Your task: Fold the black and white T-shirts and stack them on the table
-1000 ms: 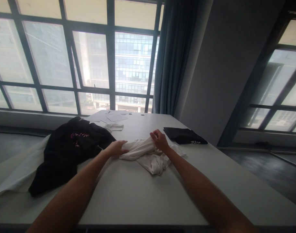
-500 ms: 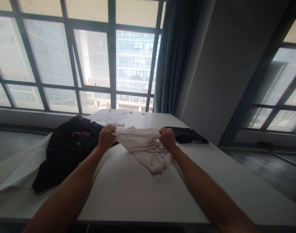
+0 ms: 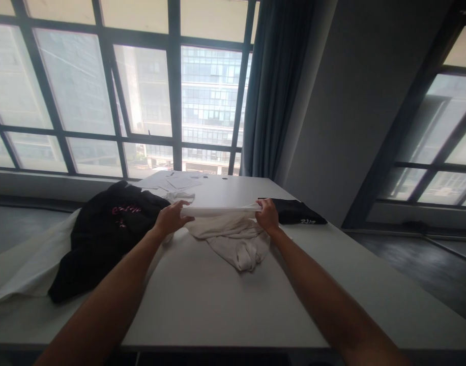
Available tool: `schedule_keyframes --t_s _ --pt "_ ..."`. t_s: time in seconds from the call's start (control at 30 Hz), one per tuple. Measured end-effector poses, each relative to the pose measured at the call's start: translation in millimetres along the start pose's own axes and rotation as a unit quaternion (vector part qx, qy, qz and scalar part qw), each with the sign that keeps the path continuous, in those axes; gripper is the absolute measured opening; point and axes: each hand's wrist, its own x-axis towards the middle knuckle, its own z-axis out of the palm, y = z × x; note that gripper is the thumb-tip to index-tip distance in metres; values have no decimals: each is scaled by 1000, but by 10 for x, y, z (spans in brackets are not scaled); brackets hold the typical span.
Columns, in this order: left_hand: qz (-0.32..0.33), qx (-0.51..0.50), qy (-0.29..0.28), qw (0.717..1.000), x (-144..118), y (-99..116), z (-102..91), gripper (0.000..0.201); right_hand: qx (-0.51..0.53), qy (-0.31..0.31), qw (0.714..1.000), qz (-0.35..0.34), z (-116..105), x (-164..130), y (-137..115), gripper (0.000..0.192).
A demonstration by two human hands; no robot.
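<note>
A crumpled white garment (image 3: 233, 236) lies at the middle of the white table (image 3: 217, 300). My left hand (image 3: 172, 217) grips one end of its top edge and my right hand (image 3: 267, 215) grips the other. That edge is stretched taut and level between them, lifted a little above the table. The rest of the cloth hangs down in folds and bunches on the tabletop in front of my right forearm.
A black garment with pink lettering (image 3: 103, 234) sprawls at the left over a white cloth (image 3: 23, 274). A folded black garment (image 3: 294, 212) lies just beyond my right hand. Papers (image 3: 172, 180) rest at the far edge by the window. A dark curtain (image 3: 273, 86) hangs behind.
Both hands went from bunching the white garment on the table to lifting it, then spread apart, pulling its top edge straight and taut.
</note>
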Motion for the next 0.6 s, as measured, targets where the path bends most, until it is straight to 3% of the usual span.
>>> schedule_keyframes --t_s 0.1,0.2,0.4,0.47,0.6 --pt "-1 -24 -58 998 14 -24 16 43 37 -12 998 45 53 25 114 24" --pt "-40 -26 -74 996 36 -52 38 53 138 -40 983 117 67 51 195 24" --pt "-27 -17 2 999 25 -85 62 16 274 -48 947 160 32 93 181 33" --pt "-24 -6 26 999 10 -100 39 13 310 -68 934 162 5 93 165 38" --pt "-27 5 53 998 -7 -170 -14 20 277 -210 932 103 -64 45 174 45"
